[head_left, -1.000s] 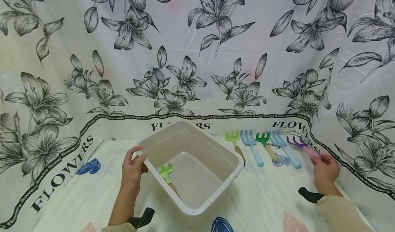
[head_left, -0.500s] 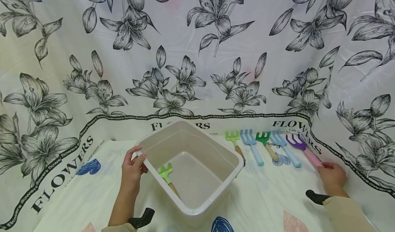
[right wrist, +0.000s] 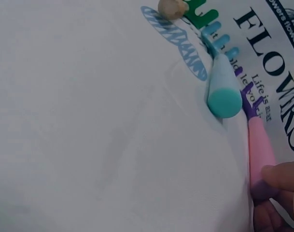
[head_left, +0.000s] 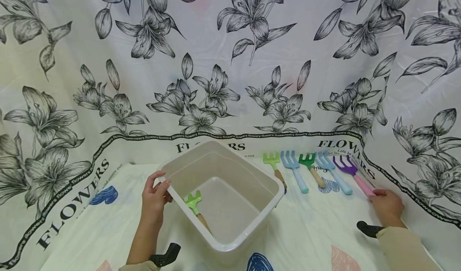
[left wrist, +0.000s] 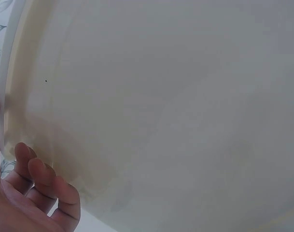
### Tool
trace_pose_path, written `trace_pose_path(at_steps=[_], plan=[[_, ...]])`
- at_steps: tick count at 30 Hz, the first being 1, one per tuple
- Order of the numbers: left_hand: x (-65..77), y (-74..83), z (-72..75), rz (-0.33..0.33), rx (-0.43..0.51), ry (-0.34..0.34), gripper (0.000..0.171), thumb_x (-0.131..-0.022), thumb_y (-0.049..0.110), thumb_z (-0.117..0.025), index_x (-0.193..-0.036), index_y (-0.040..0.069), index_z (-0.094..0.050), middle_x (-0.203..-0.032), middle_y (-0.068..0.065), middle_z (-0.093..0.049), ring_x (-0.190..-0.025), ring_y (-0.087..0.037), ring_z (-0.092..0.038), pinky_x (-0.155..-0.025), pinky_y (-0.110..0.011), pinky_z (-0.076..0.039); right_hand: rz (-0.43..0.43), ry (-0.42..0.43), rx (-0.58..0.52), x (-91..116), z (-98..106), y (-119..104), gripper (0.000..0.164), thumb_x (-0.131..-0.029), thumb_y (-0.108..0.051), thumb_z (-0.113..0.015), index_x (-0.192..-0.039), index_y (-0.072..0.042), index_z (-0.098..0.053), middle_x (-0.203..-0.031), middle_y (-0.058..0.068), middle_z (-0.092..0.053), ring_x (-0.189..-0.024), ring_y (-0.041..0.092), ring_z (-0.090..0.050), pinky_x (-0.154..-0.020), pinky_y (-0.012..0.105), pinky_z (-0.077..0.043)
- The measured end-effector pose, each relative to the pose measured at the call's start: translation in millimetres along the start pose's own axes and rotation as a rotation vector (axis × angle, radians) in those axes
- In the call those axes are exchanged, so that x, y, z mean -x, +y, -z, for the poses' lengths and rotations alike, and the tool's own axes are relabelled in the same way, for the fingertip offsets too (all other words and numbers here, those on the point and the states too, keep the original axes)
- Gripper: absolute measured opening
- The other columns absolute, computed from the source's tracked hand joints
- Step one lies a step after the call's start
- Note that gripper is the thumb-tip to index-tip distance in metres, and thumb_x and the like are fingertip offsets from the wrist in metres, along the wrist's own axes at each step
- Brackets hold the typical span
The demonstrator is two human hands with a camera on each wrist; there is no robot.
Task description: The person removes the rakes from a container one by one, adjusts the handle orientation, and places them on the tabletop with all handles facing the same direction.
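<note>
My left hand (head_left: 155, 193) grips the left corner of a beige plastic basin (head_left: 226, 247), thumb at the rim and fingertips against the outer wall (left wrist: 161, 96). The basin stands tilted with its mouth toward me. Inside, a light green hand fork (head_left: 194, 201) with a wooden handle leans by the left wall. At the far right, my right hand (head_left: 388, 207) pinches the handle end of a purple hand fork (head_left: 363, 184) with a pink handle. Its tines point away from me, and in the right wrist view thumb and fingers are on the pink handle (right wrist: 261, 150).
Left of the purple fork, along the back of the cloth, lie a light blue fork (head_left: 333, 171), a dark green fork (head_left: 311, 169) with a wooden handle, another blue fork (head_left: 294, 169) and a light green fork (head_left: 271, 161) partly behind the basin. A flowered curtain (head_left: 230, 103) rises behind.
My right hand has shifted right and toward me, its grip now at the handle's end; the purple fork has turned and lies in line with the row. The left hand and basin hold still.
</note>
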State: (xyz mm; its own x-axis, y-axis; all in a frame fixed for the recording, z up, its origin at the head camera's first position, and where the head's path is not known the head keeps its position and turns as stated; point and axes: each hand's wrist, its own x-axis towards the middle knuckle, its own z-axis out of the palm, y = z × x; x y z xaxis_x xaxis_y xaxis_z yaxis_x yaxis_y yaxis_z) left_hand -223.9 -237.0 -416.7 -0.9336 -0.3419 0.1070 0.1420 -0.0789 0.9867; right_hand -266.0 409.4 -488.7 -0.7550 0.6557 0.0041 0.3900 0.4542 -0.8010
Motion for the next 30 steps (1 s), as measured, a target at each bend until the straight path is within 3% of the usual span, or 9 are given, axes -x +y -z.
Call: trace_pose_path(at_steps=[13, 22, 30], plan=[[-0.3, -1.6, -0.3, -0.007, 0.009, -0.004, 0.027, -0.1, 0.016, -0.055, -0.126, 0.017, -0.048, -0.071, 0.002, -0.059, -0.059, -0.015, -0.049, -0.057, -0.026, -0.044, 0.022, -0.027, 0.04, -3.2, 1.1, 4.6, 0.037, -0.092, -0.006, -0.059, -0.124, 0.01, -0.052, -0.117, 0.031, -0.054, -0.098, 0.042, -0.053, -0.053, 0.026, -0.038], [0.3, -1.4, -0.7, -0.011, 0.008, -0.004, 0.028, -0.1, 0.017, -0.055, -0.127, 0.017, -0.048, -0.072, 0.003, -0.06, -0.059, -0.015, -0.049, -0.057, -0.026, -0.044, 0.066, -0.025, 0.06, -3.5, 4.1, 5.3, 0.036, -0.089, -0.006, -0.062, -0.12, 0.011, -0.054, -0.111, 0.032, -0.058, -0.093, 0.04, -0.054, -0.057, 0.03, -0.039], [1.0, 0.2, 0.2, -0.009, 0.024, -0.01, 0.031, -0.1, 0.016, -0.055, -0.129, 0.014, -0.046, -0.07, 0.002, -0.058, -0.059, -0.015, -0.049, -0.057, -0.026, -0.044, 0.071, -0.051, 0.073, -4.6, 2.8, 1.9, 0.037, -0.09, -0.006, -0.062, -0.12, 0.011, -0.052, -0.113, 0.032, -0.055, -0.098, 0.043, -0.05, -0.064, 0.036, -0.037]])
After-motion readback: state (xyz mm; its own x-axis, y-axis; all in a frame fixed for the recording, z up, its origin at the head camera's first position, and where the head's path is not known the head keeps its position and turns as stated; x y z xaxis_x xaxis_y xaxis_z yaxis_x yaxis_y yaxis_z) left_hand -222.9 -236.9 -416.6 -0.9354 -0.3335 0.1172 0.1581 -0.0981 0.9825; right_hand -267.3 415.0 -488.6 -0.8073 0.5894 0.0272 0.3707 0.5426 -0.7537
